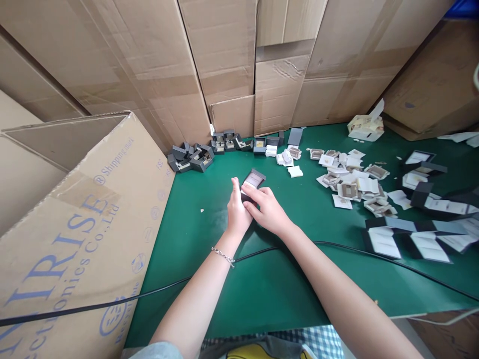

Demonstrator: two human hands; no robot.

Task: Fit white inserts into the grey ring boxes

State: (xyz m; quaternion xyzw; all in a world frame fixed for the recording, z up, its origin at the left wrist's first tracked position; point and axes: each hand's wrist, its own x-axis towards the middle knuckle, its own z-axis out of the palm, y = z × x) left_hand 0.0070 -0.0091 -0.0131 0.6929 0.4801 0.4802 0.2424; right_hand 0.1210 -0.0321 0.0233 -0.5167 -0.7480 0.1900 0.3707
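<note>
Between my two hands, above the middle of the green table, is a small dark jewellery box (255,177) with its lid raised. My left hand (238,213) wraps around the box's left side and base, thumb upright. Over the box's lower part lie the fingers of my right hand (268,209), pressing on the white inside; what is under the fingertips is hidden. A cluster of open dark jewellery boxes (191,157) stands ahead to the left. Beyond my hands, a few white padded inserts (286,157) lie near an open box (259,145).
A pile of white and grey inserts (355,182) spreads to the right. Open boxes with white linings (430,247) line the right edge. A large printed carton (86,234) borders the left, and cardboard walls the back. A black cable (348,244) crosses under my forearms. A tissue pack (365,127) stands back right.
</note>
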